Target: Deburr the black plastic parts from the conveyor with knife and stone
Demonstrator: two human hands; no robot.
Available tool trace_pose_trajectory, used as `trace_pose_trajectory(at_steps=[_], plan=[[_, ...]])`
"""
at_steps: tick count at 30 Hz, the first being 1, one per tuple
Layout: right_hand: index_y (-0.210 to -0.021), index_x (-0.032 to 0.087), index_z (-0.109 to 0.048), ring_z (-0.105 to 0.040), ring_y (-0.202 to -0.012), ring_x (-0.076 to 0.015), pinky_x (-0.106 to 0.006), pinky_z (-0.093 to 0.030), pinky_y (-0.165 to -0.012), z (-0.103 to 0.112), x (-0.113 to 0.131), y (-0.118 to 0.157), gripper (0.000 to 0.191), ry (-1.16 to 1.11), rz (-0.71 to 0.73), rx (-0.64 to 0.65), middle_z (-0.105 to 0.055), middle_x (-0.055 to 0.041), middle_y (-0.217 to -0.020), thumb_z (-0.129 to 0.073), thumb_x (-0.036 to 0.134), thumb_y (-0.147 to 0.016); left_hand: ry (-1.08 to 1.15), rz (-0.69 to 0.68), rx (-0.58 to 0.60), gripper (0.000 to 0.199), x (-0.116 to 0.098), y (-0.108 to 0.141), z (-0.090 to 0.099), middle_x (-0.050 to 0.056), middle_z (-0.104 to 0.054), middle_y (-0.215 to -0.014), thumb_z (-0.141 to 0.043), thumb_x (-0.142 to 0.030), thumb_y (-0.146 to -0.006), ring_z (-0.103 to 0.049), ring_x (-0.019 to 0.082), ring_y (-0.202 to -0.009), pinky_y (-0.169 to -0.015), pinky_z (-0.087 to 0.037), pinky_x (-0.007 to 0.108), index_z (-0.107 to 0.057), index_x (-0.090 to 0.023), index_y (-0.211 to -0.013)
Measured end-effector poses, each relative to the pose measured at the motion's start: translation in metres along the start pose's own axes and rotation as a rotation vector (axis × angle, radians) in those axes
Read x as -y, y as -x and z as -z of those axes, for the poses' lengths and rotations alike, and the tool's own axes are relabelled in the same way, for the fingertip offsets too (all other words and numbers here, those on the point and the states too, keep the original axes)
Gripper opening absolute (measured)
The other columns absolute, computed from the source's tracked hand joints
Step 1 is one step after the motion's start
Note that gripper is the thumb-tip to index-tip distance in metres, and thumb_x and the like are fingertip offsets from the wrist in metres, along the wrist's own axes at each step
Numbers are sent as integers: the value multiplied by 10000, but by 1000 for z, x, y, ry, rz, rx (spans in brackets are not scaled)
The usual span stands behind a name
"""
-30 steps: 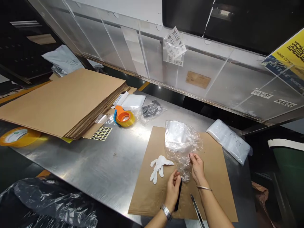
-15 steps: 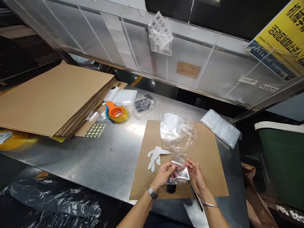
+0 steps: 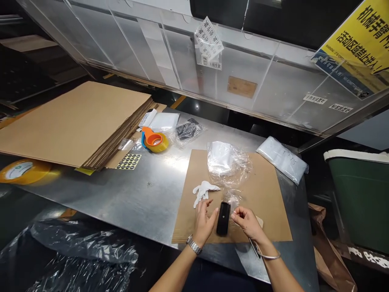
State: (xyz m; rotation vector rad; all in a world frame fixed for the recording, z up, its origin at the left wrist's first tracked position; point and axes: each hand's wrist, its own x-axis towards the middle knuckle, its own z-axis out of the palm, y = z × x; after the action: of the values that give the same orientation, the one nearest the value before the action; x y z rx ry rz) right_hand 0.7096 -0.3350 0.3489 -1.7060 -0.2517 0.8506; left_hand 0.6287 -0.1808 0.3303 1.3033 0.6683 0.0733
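Note:
A dark oblong object (image 3: pixel 223 219) lies on the brown cardboard sheet (image 3: pixel 267 194), between my two hands. My left hand (image 3: pixel 205 223) is just left of it, fingers apart and holding nothing. On the other side my right hand (image 3: pixel 247 221) has thumb and fingers pinched together; what they hold, if anything, is too small to make out. A crumpled clear bag (image 3: pixel 232 197) is beyond the dark object. The white glove (image 3: pixel 204 190) lies beyond my left hand. Part of a light flat piece (image 3: pixel 259 221) shows behind my right hand.
Clear bags (image 3: pixel 221 160) lie at the cardboard's far side, with a white packet (image 3: pixel 282 159) to their right. On the steel table (image 3: pixel 146 202) are a tape dispenser (image 3: pixel 154 140), a sticker sheet (image 3: pixel 129 161) and stacked cardboard (image 3: pixel 82 121). A green bin (image 3: pixel 358 194) stands at right.
The clear bag that was between my hands now lies farther off on the cardboard. The dark object beneath is exposed. My left hand has opened, and my right fingers have closed into a pinch.

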Motion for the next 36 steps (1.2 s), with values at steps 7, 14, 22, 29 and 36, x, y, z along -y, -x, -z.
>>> trace_pose_trajectory(at_steps=[7, 14, 22, 29, 36], plan=[[-593, 176, -527, -381, -520, -94, -203, -295, -500, -16, 4, 3, 194, 178, 114, -57, -461, 52, -536, -637, 316, -672, -111, -21, 129, 359, 7, 10, -17, 6, -557, -555, -575, -496, -710, -500, 116, -518, -512, -403, 232, -559, -146, -630], [-674, 176, -542, -419, -522, -108, -213, -329, -509, -21, -14, -10, 183, 286, 168, -177, -474, 39, -560, -524, 329, -774, -473, -229, -56, 215, 24, 9, 3, 43, -561, -663, -499, -368, -779, -531, 196, -673, -653, -425, 331, -569, -174, -720], [-747, 208, -623, -534, -762, -156, -262, -393, -711, -37, -23, -15, 154, 471, 233, -149, -608, -11, -750, -532, 323, -796, -839, -502, -15, 248, 38, -2, 13, 59, -564, -751, -408, -223, -832, -507, 204, -760, -729, -405, 337, -646, -230, -901], [-803, 144, -573, -551, -657, -129, -303, -437, -659, -34, -79, -1, 287, 623, -82, -308, -576, -3, -705, -448, 392, -879, -1056, -433, -188, 264, 57, -22, 42, 88, -542, -763, -396, -201, -839, -487, 233, -786, -724, -372, 362, -647, -197, -921], [-918, 130, -561, -565, -679, -117, -299, -468, -657, -51, -113, 21, 239, 563, -218, -221, -584, -5, -777, -475, 351, -880, -1154, -247, -31, 235, 78, -15, 39, 92, -581, -836, -407, -176, -835, -541, 207, -773, -694, -392, 328, -641, -173, -849]])
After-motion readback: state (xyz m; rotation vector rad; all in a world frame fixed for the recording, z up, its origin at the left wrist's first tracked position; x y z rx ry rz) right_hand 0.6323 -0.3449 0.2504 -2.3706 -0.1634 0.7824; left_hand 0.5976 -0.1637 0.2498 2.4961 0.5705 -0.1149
